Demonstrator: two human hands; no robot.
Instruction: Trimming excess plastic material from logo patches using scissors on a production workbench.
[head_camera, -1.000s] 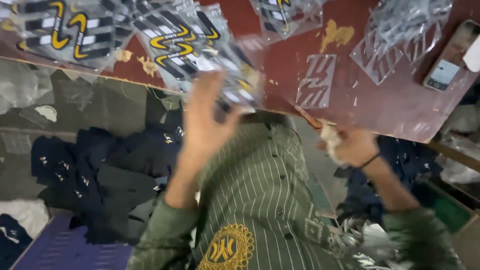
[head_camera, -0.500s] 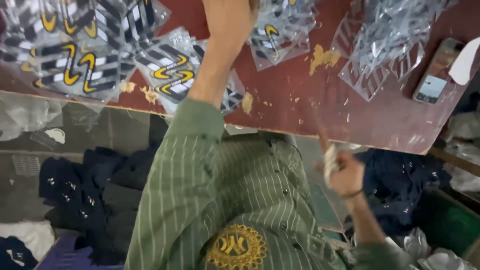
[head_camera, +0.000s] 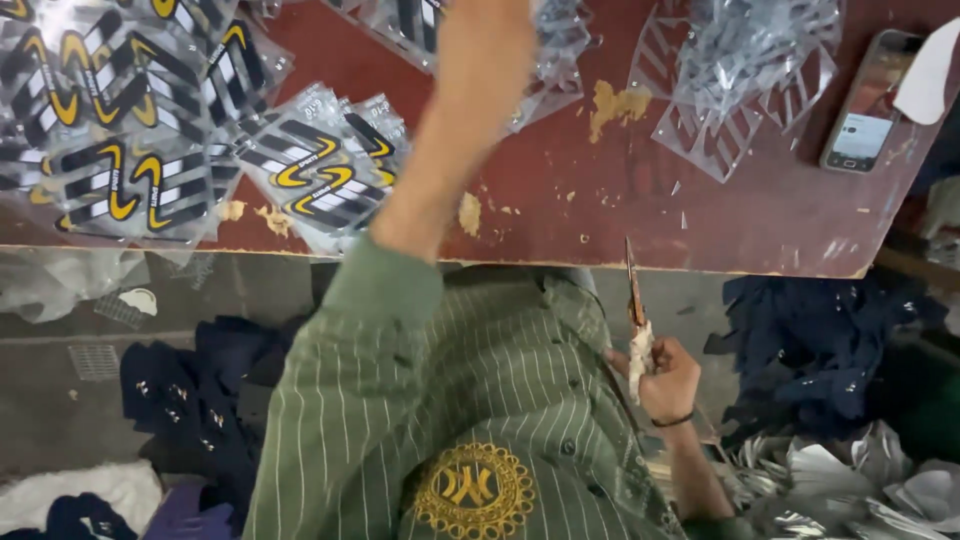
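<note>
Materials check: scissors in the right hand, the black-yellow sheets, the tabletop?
Scissors: blades look like dull, rusty metal; handle wrapped in whitish cloth or tape, held in the right hand.
Black-yellow sheets: probably glossy plastic film; they catch glare.
Tabletop: likely red-brown laminate over board; chipped patches show a pale layer.

Table (head_camera: 600, 210): dark red, tan chips. Stickers (head_camera: 320, 170): black, white, yellow zigzag bands on clear film. Shirt (head_camera: 480, 400): green, thin pale stripes, gold round emblem. Scissors (head_camera: 636, 300): handle wrapped off-white. Phone (head_camera: 868, 100): dark frame.
</note>
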